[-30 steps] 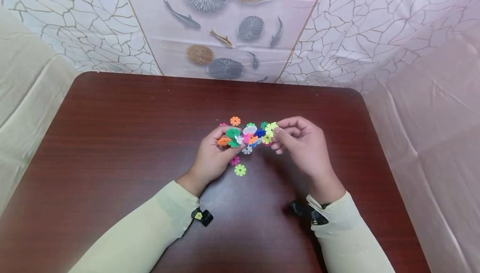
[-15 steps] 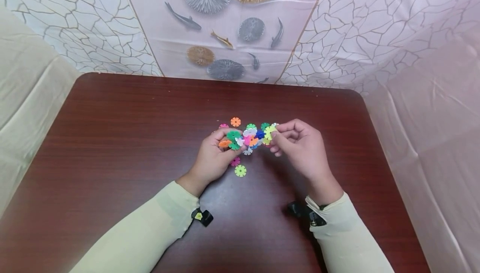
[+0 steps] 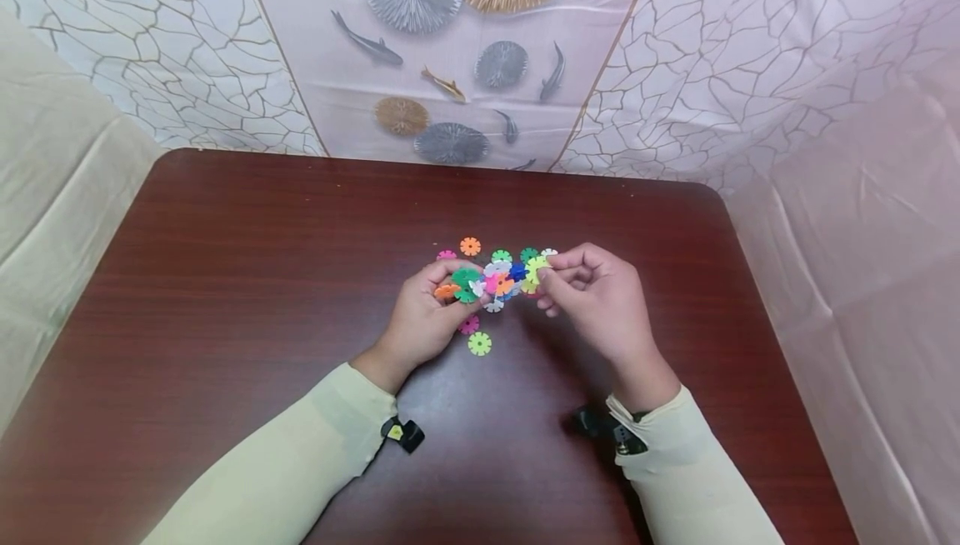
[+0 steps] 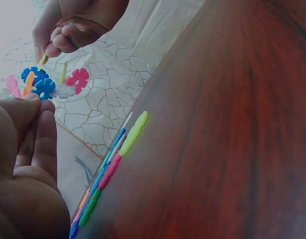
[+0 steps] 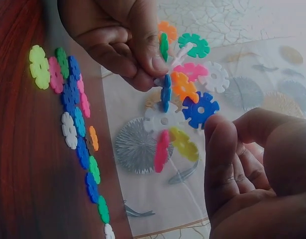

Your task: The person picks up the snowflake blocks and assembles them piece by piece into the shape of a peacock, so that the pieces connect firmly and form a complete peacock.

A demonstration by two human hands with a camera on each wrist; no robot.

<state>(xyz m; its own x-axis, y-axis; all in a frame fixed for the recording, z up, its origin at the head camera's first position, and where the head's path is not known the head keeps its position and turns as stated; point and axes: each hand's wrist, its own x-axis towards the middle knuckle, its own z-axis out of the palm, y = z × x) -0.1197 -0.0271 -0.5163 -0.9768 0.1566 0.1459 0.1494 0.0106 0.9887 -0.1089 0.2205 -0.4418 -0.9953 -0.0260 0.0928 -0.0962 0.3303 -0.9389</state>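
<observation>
In the head view my left hand (image 3: 416, 312) pinches a cluster of interlocked, notched plastic snowflake discs (image 3: 498, 283) between thumb and fingers. Green, orange, white, pink and blue discs stand at various angles in it. My right hand (image 3: 600, 303) pinches a yellow-green disc (image 3: 536, 268) at the cluster's right end. From the left wrist, that yellow disc (image 4: 42, 61) appears edge-on, right at a dark blue disc (image 4: 34, 75). The right wrist view shows the blue disc (image 5: 200, 110) beside my right thumb tip, while the yellow-green one is hidden behind the thumb.
Several loose discs lie on the brown table (image 3: 262, 278) beneath and around the hands, among them an orange disc (image 3: 470, 246) at the back and a yellow-green loose disc (image 3: 480, 343) nearest me. Patterned cloth (image 3: 450, 45) hangs behind the table.
My right hand and its yellow-green disc have shifted slightly left, closer in to the cluster. The left hand keeps its hold and stays almost still.
</observation>
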